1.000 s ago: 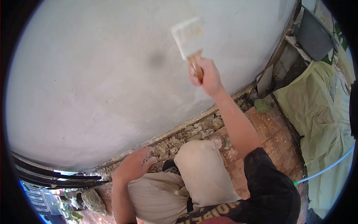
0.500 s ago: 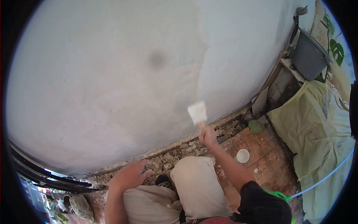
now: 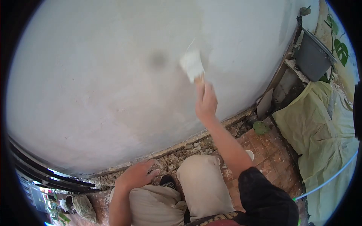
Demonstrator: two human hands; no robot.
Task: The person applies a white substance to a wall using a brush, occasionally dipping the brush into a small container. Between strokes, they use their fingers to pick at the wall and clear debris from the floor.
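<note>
A wide paintbrush (image 3: 193,64) with white bristles is up against the wall (image 3: 124,86), its bristles pointing upward. My right hand (image 3: 206,101) is wrapped round its short wooden handle. A fresh white streak shows on the wall just above the bristle tips. My left hand (image 3: 137,174) hangs over my bent knee with its fingers apart and nothing in it. A small white cup (image 3: 250,154) stands on the tiled floor, partly hidden behind my right forearm.
Loose rubble (image 3: 171,165) runs along the foot of the wall. At right are a grey tub (image 3: 313,56), a pale green sheet (image 3: 313,120) and a blue hose (image 3: 328,175). Dark slats (image 3: 49,177) lie at lower left, near a stone-like lump (image 3: 83,208).
My right hand has raised the paintbrush up the wall and slightly left, leaving a white streak. My right forearm now covers part of the cup. The left hand has barely shifted.
</note>
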